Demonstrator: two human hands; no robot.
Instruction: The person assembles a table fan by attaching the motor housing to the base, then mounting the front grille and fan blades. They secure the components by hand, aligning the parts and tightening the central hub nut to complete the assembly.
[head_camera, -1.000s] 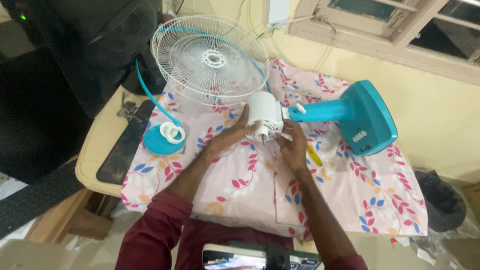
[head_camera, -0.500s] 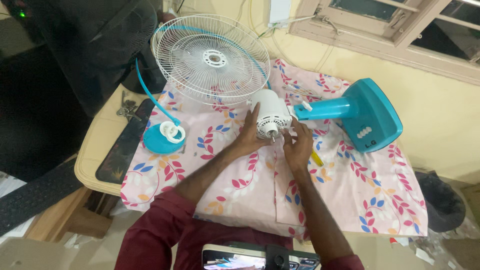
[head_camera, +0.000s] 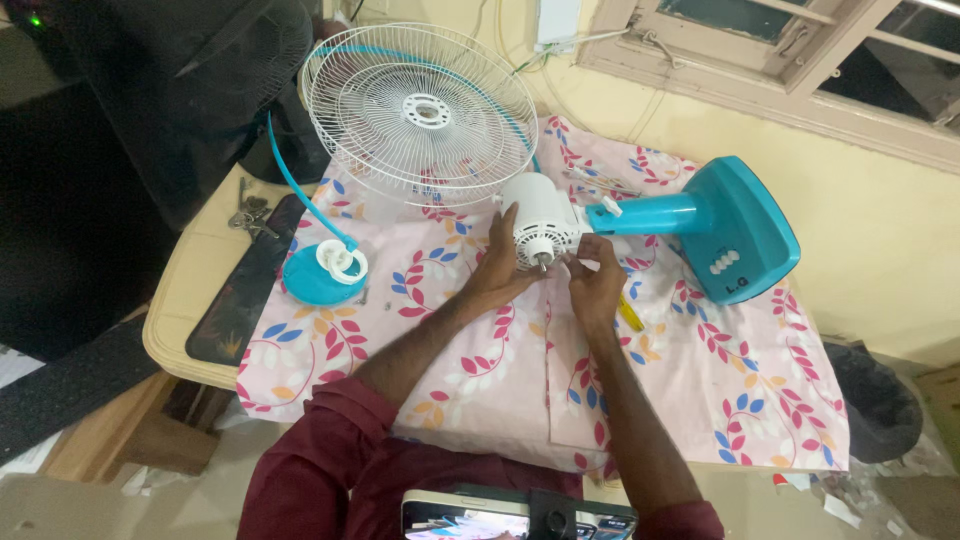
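Left hand (head_camera: 500, 270) grips the motor (head_camera: 540, 220) at 9 o'clock; right hand (head_camera: 597, 283) fingers pinch near its shaft (head_camera: 543, 265), pointing to 6 o'clock.

Our left hand (head_camera: 497, 275) cups the white fan motor (head_camera: 541, 222) on the floral cloth (head_camera: 480, 360); our right hand (head_camera: 595, 285) pinches near its shaft (head_camera: 542, 264), beside the teal stand (head_camera: 720, 228).
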